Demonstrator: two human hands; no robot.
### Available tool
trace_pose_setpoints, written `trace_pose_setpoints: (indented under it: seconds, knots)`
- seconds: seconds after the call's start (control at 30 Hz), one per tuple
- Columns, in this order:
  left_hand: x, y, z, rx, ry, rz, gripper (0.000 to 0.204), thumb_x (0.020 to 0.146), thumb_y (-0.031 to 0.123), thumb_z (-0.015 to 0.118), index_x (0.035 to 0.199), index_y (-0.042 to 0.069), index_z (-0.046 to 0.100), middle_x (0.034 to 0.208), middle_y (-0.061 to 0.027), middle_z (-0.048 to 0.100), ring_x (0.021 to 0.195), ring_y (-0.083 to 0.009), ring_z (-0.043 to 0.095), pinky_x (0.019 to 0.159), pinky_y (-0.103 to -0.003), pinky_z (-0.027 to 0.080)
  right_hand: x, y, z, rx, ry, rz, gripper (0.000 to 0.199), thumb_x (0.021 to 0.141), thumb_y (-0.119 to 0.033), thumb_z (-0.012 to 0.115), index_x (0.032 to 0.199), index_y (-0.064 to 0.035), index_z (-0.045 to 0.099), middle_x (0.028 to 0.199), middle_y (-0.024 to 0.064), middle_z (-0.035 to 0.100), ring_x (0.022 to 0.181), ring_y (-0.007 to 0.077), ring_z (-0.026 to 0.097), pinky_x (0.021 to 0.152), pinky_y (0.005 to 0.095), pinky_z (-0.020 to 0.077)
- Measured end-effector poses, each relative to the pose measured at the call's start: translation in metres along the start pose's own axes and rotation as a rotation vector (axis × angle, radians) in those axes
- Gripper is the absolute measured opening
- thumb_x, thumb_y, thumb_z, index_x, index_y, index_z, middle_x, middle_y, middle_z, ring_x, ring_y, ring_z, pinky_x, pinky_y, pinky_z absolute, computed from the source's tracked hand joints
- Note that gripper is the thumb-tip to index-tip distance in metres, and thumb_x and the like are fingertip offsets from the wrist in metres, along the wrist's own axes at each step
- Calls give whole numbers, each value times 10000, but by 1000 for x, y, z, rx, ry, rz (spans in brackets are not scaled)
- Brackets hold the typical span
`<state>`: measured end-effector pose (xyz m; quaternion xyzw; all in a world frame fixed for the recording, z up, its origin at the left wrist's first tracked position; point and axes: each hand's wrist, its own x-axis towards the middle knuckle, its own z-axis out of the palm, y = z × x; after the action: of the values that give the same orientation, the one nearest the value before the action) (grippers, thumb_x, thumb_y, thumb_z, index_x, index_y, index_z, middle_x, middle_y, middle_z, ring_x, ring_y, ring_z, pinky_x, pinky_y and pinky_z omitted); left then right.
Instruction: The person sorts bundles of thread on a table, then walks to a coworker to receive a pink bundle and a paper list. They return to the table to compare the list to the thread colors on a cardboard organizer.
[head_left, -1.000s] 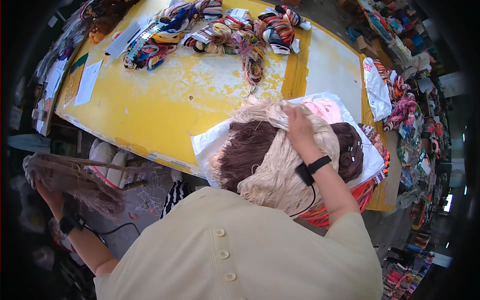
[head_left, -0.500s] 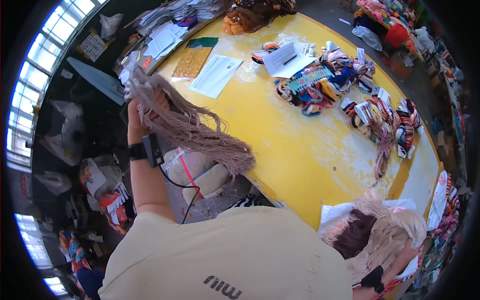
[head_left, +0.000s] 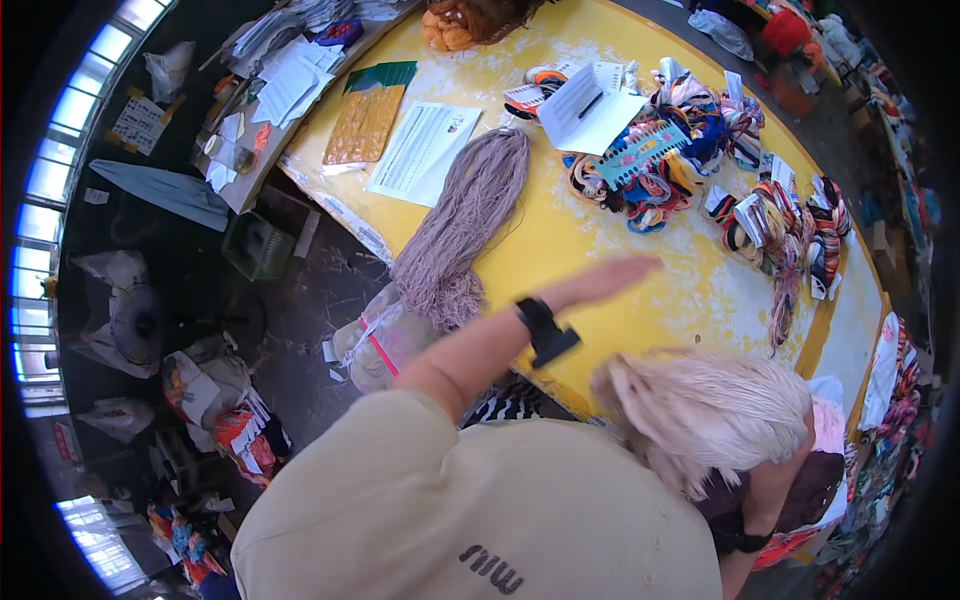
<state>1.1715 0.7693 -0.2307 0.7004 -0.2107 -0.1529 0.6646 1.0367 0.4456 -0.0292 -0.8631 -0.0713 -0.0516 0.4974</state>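
My left hand point(head_left: 615, 280) reaches across the yellow table with its fingers stretched out, blurred by motion, holding nothing. A mauve-grey yarn hank point(head_left: 470, 215) lies to its left, the lower end hanging over the table's near edge. At the near right, my right arm carries a thick cream yarn hank point(head_left: 715, 410), also smeared by motion. Strands cover the right hand, so its fingers are hidden. Below the cream hank shows dark plum yarn point(head_left: 805, 490) beside a white and pink wrapping point(head_left: 828, 415).
On the yellow table point(head_left: 640, 330) lie multicoloured yarn bundles point(head_left: 640, 170) with tags, a folded paper point(head_left: 590, 110) with a pen, a printed sheet point(head_left: 425, 150) and a golden-brown packet point(head_left: 368, 120). Orange yarn point(head_left: 450, 25) sits at the far edge. A stuffed sack point(head_left: 385, 335) stands beside the near edge.
My left hand has let go of the mauve-grey hank, which now lies on the table, and has swung right. My right hand has lifted the cream hank and moved it left, off the plum yarn.
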Motion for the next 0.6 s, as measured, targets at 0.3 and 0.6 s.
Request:
trace_pose_setpoints:
  seconds: [0.3, 0.6]
  knots:
    - [-135, 9, -9, -1048, -98, -561, 518, 943, 291, 539, 1383, 46, 418, 1394, -132, 470, 1276, -232, 440, 1074, -359, 350, 166, -70, 152, 488, -112, 30, 451, 855, -75, 534, 1292, 26, 486, 1194, 120, 600, 1087, 227, 596, 909, 343, 497]
    - [-161, -46, -125, -269, 544, -823, 748, 839, 354, 678, 1435, 59, 336, 1438, -175, 395, 1308, -280, 408, 1064, -397, 360, 145, 96, 207, 43, -588, 49, 499, 849, -316, 707, 1207, -18, 529, 1130, 128, 615, 1092, 224, 573, 959, 355, 447]
